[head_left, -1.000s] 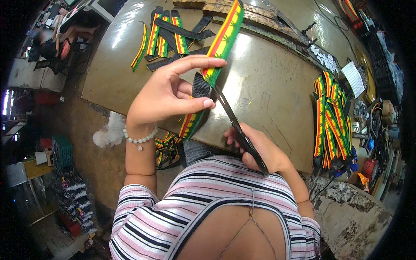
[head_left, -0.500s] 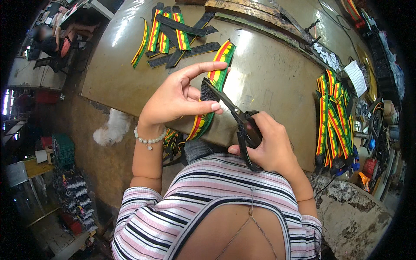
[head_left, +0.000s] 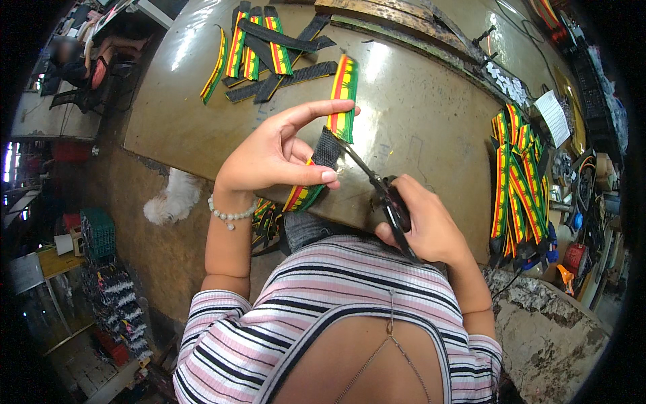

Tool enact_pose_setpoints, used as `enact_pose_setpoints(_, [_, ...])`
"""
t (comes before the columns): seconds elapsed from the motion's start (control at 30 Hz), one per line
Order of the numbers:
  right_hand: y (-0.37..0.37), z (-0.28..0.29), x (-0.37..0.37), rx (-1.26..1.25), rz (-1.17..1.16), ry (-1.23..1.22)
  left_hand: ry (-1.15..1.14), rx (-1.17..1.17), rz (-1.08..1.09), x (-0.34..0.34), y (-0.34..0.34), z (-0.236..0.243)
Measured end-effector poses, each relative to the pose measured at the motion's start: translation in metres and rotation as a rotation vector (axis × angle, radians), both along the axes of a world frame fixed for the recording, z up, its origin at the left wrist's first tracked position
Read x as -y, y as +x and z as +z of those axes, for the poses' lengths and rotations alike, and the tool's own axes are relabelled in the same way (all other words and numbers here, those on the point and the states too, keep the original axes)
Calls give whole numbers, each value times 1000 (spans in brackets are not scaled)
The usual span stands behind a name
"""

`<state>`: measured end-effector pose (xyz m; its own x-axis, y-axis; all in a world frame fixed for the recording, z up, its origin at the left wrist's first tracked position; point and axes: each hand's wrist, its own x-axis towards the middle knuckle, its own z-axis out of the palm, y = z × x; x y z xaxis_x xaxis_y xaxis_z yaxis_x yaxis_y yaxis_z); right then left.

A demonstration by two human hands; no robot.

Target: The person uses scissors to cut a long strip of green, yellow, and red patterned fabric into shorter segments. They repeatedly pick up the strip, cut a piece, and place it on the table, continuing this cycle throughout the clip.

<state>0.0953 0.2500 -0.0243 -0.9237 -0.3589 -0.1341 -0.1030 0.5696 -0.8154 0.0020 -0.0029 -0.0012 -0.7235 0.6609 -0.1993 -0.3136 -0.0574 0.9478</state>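
Observation:
My left hand [head_left: 282,148] grips a red, yellow and green patterned strap [head_left: 342,86] between thumb and fingers; a folded black webbing section [head_left: 323,149] shows above my thumb. The strap stands nearly upright over the brown tabletop [head_left: 431,121]. My right hand [head_left: 427,222] holds black scissors [head_left: 377,183] by the handles. Their blades point up and left, with the tips at the strap just right of the black section. Whether the blades touch or cut it I cannot tell.
Loose straps [head_left: 273,40] lie crisscrossed at the back left, and a pile [head_left: 515,182] lies on the right. Wooden strips [head_left: 377,20] run along the back. A seated person [head_left: 74,60] is at upper left. A white fluffy thing [head_left: 171,195] is on the floor, near a green crate [head_left: 97,236].
Since a second ago my left hand has shifted right and the strap's top end has dropped. The scissor handles spread half a second ago and look closer together now.

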Motion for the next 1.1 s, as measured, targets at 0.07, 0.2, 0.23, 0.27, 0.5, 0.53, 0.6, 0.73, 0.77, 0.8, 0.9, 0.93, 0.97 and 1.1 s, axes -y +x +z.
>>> enact_pose_setpoints(0.07, [-2,-4,-4,150,70,-54,25,0,-8,0,0,-2])
enact_pose_setpoints(0.2, [-3,-10,-6,214,174,-204,89,-5,3,-4,-2,-9])
enact_pose_setpoints(0.23, [-2,-11,-4,208,156,-172,101,2,13,-6,-2,-10])
enact_pose_setpoints(0.27, [-1,-11,-3,189,149,-138,97,1,2,-6,-2,-12])
enact_pose_setpoints(0.5, [-2,-12,3,219,89,-200,95,2,-38,-9,-5,-22])
enact_pose_setpoints(0.53, [-2,-12,2,235,88,-198,92,0,-36,-9,-6,-24])
enact_pose_setpoints(0.6, [-2,-12,2,239,85,-215,102,4,-34,-9,-6,-26])
enact_pose_setpoints(0.73, [0,-11,1,259,73,-308,137,16,-31,-7,-7,-27])
enact_pose_setpoints(0.77, [0,-11,1,282,69,-336,142,18,-31,-7,-7,-27])
enact_pose_setpoints(0.8, [1,-10,1,304,67,-346,144,23,-29,-6,-7,-25])
enact_pose_setpoints(0.9, [3,-6,-1,381,39,-374,143,19,-35,-5,-7,-19])
enact_pose_setpoints(0.93, [4,-5,-1,417,17,-381,138,7,-44,-6,-6,-17])
enact_pose_setpoints(0.97, [5,-3,-2,468,4,-377,143,-15,-45,-6,-4,-16])
enact_pose_setpoints(1.1, [8,-4,-3,394,-4,-460,25,-135,37,-4,-1,-13])
